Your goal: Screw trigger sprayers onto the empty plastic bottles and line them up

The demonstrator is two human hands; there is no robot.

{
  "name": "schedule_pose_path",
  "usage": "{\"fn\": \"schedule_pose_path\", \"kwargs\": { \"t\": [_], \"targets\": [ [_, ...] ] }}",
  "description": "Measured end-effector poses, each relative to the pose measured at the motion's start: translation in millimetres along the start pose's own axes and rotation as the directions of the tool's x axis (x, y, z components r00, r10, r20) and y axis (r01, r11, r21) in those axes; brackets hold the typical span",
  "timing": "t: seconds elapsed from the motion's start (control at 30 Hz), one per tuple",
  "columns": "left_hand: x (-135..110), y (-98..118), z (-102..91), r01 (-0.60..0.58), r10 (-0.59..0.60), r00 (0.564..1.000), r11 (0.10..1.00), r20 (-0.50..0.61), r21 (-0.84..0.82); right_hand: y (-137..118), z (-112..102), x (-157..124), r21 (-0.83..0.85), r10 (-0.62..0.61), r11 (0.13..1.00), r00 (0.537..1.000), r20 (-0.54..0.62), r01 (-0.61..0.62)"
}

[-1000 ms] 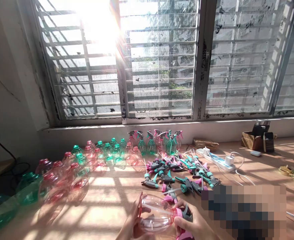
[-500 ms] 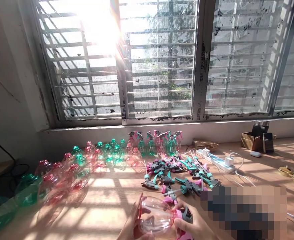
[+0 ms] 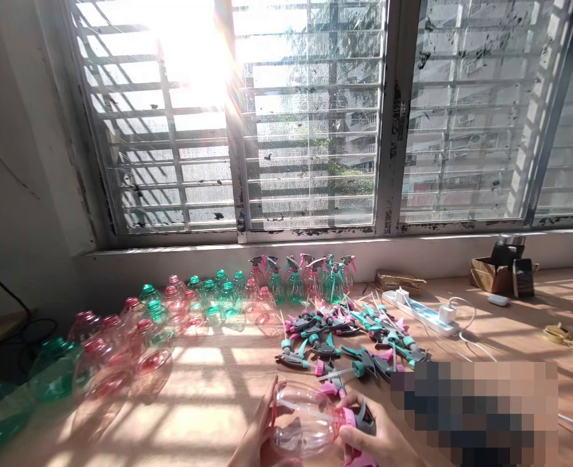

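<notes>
Pointing its neck toward the right of the frame, a clear pink bottle (image 3: 305, 425) is being held on its side at the lower centre, just in front of a heap of loose spray heads (image 3: 366, 363). Its base end is being gripped by the fingers of the left hand (image 3: 257, 431). At the neck, the pink collar of a grey-and-pink sprayer top (image 3: 365, 419) is being gripped by the closed fingers of the right hand (image 3: 376, 434). Whether the tabletop (image 3: 208, 376) is being touched by the bottle cannot be told. Across the left of the frame, open-necked pink and green bottles (image 3: 152, 350) are being lit by sunlight from the window (image 3: 310, 194). Behind the heap, a cluster of bottles fitted with sprayer tops (image 3: 294, 285) is being backed by the wall (image 3: 121, 275). Right of centre, a white power strip (image 3: 425, 315) is being occupied by plugs (image 3: 446, 314), and dark items (image 3: 507, 256) are being held in a brown box (image 3: 483, 279) farther right.
</notes>
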State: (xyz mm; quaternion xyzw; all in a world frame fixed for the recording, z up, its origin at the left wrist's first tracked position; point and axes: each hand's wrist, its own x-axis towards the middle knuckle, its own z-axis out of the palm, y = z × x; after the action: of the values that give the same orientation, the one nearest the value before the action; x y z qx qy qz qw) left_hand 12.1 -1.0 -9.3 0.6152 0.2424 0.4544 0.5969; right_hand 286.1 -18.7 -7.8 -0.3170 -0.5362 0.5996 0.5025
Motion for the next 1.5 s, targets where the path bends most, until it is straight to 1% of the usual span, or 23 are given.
{"fn": "schedule_pose_path", "kwargs": {
  "t": [0.07,0.27,0.33,0.37,0.4,0.5,0.57,0.73,0.9,0.97,1.1,1.17,1.23,1.37,1.43,1.5],
  "targets": [
    [1,-4,-1.0,-0.001,0.002,1.000,0.999,-0.020,0.049,-3,1,0,0.016,-0.003,1.000,1.000,0.005,0.003],
    [7,-7,-17.5,0.152,-0.153,0.988,0.987,0.018,0.045,-3,2,-1,0.015,-0.011,1.000,1.000,0.003,0.011],
    [6,-6,-19.7,0.189,-0.191,0.981,0.980,0.034,0.055,-2,2,-1,0.006,-0.014,1.000,1.000,-0.001,0.014],
    [5,-5,-19.0,0.184,-0.187,0.982,0.981,0.041,0.061,-2,2,-1,0.003,-0.011,1.000,1.000,-0.002,0.011],
    [4,-4,-17.2,0.155,-0.158,0.987,0.985,0.043,0.070,-2,2,-1,0.002,-0.007,1.000,1.000,-0.002,0.007],
    [1,-2,-7.8,0.002,-0.005,0.999,0.995,0.032,0.097,-3,2,-1,0.009,0.014,1.000,1.000,-0.003,-0.014],
    [0,0,-1.6,-0.047,0.045,0.999,0.995,0.020,0.091,-4,2,-1,0.014,0.018,1.000,1.000,-0.011,-0.018],
    [-2,6,4.1,0.007,-0.008,1.000,0.999,0.011,0.033,-1,2,-1,0.021,0.001,1.000,1.000,-0.001,-0.001],
    [-5,15,6.1,0.070,-0.070,0.996,0.998,0.059,0.010,2,1,-1,0.020,-0.013,1.000,1.000,0.007,0.013],
    [-5,16,7.2,0.052,-0.053,0.996,0.999,0.066,0.017,1,1,-1,0.021,-0.015,1.000,1.000,0.001,0.015],
    [-3,12,7.9,-0.048,0.048,0.999,0.998,-0.001,0.036,0,0,0,0.030,-0.003,1.000,1.000,-0.005,0.003],
    [-2,11,7.8,-0.061,0.061,0.998,0.998,-0.015,0.027,1,-1,1,0.018,-0.006,1.000,1.000,0.001,0.006],
    [-3,14,8.3,-0.023,0.023,1.000,1.000,-0.006,0.001,3,-1,0,-0.004,-0.016,1.000,1.000,0.016,0.016],
    [-5,24,11.7,0.109,-0.107,0.994,0.990,0.029,-0.089,5,-1,0,0.002,-0.016,1.000,0.999,0.038,0.016],
    [-5,25,12.2,0.113,-0.111,0.993,0.988,0.030,-0.106,5,-1,0,0.008,-0.007,1.000,0.999,0.034,0.006],
    [-5,24,9.9,0.106,-0.104,0.994,0.991,0.022,-0.084,4,-1,0,0.014,-0.003,1.000,1.000,0.029,0.002]
  ]
}}
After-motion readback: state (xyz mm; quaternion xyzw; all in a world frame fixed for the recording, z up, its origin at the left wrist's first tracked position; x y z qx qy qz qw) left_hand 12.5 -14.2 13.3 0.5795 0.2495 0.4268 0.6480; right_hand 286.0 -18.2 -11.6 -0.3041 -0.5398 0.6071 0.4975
